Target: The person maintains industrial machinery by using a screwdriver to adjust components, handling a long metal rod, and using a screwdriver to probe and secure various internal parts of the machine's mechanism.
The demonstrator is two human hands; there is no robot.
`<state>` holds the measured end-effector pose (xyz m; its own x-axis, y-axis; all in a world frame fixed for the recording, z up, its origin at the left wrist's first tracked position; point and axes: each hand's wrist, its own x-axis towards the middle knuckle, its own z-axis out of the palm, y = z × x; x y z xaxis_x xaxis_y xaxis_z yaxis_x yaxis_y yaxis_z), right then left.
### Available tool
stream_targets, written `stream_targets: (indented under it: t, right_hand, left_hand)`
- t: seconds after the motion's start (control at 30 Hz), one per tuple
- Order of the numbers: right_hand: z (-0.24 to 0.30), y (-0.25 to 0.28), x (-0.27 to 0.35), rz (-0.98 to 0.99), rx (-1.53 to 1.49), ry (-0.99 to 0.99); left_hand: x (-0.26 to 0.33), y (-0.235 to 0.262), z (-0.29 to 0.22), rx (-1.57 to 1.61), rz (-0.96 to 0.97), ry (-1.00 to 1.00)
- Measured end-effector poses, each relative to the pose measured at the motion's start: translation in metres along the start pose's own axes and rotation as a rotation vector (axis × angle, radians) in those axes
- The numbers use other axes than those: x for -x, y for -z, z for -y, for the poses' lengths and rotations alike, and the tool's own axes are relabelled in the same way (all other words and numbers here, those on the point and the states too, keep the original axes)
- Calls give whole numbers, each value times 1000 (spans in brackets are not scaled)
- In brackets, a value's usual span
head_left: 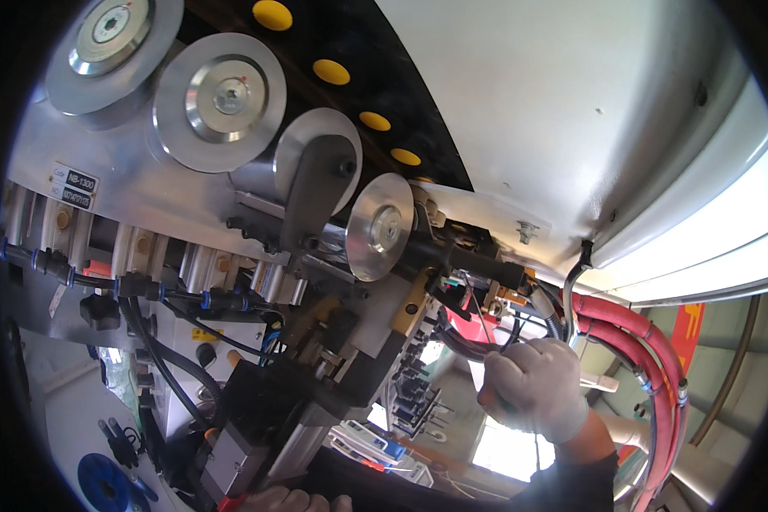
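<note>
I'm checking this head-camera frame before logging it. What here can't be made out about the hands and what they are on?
- Right hand: gloved and closed around thin dark wires; the fist hides their ends.
- Left hand: cut off by the lower edge, only knuckles show, so its grip is unclear.
- Red hoses: their lower ends run off the frame's dark rim.

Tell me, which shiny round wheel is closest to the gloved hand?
The smallest wheel, lowest and farthest right in the row of four. It sits just up-left of the gloved right hand; the others are farther away.
</note>
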<state>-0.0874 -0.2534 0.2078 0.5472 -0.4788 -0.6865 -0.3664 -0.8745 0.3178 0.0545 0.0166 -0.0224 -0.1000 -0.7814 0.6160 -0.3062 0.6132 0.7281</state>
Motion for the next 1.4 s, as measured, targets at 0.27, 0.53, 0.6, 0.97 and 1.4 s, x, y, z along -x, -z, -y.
stream_targets:
  t: [0.27, 0.53, 0.6, 0.97, 1.4]
  right_hand:
    - [-22, -25, 3, -232, -44, -106]
    - [-26, -25, -2, -293, -155, -223]
    - [-25, -24, 0, -290, -146, -222]
    - [-33, -46, 41, -608, -375, -459]
    - [-33, -35, 8, -408, -168, -235]
  left_hand:
    - [3, -1, -1, -31, -7, -4]
    - [7, -4, -2, -78, -5, -29]
    - [7, -3, -1, -72, 12, -44]
    - [7, -6, -5, -72, -3, 1]
    - [7, -4, 0, -94, -9, -23]
